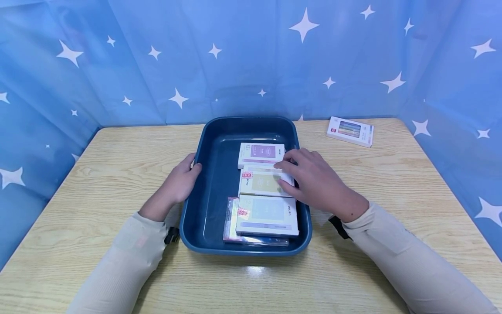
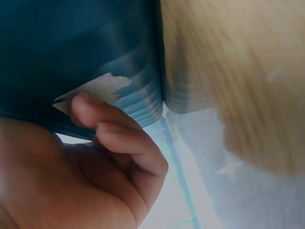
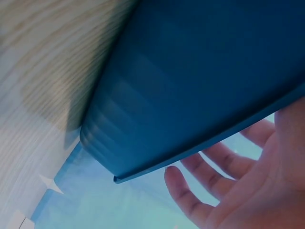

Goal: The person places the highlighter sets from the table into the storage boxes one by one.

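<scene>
A dark blue plastic tub (image 1: pixel 209 187) stands on the table. My left hand (image 1: pixel 181 179) grips its left rim, thumb on top and fingers curled against the outer wall, as the left wrist view shows. My right hand (image 1: pixel 313 179) reaches over the right rim, fingers loosely bent and spread, thumb and index finger over a white box with a yellow panel (image 1: pixel 260 183). Behind that lies a white box with a purple panel (image 1: pixel 262 152). In front, a white box with a pale lilac panel (image 1: pixel 266 213) rests on a flat clear-covered pack (image 1: pixel 230 226).
At the back right of the wooden table (image 1: pixel 129 174) lies a white box with a window showing coloured pens (image 1: pixel 350 131). A blue curtain with white stars (image 1: pixel 251 56) hangs behind the table and along its sides.
</scene>
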`<state>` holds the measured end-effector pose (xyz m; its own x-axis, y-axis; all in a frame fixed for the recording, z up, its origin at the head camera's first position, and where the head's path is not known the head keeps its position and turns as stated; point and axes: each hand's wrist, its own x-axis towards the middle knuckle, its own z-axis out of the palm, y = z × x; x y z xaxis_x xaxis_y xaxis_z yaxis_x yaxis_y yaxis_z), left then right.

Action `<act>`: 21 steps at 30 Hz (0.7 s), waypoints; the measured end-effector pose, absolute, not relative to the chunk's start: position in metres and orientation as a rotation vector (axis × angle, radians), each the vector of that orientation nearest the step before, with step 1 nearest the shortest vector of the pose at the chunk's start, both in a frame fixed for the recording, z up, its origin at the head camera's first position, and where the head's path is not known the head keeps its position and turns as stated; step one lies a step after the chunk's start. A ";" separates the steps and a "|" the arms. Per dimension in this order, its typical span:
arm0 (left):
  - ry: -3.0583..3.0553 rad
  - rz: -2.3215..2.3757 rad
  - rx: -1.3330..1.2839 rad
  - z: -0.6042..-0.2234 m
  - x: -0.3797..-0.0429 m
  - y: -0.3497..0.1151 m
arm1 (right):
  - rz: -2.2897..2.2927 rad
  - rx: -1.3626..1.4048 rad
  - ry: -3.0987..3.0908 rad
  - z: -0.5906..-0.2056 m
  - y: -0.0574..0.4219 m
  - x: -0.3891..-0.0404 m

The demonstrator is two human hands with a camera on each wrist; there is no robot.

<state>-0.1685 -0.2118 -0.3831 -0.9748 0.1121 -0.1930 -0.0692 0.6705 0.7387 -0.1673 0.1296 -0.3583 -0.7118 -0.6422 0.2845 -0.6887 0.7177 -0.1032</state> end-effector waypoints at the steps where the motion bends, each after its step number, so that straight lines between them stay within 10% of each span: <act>1: 2.663 1.191 0.035 -0.383 -0.169 -0.212 | 0.291 1.056 -2.694 -0.358 0.130 -0.167; 21: 2.660 1.212 0.047 -0.385 -0.168 -0.211 | 0.280 0.957 -2.791 -0.354 0.143 -0.165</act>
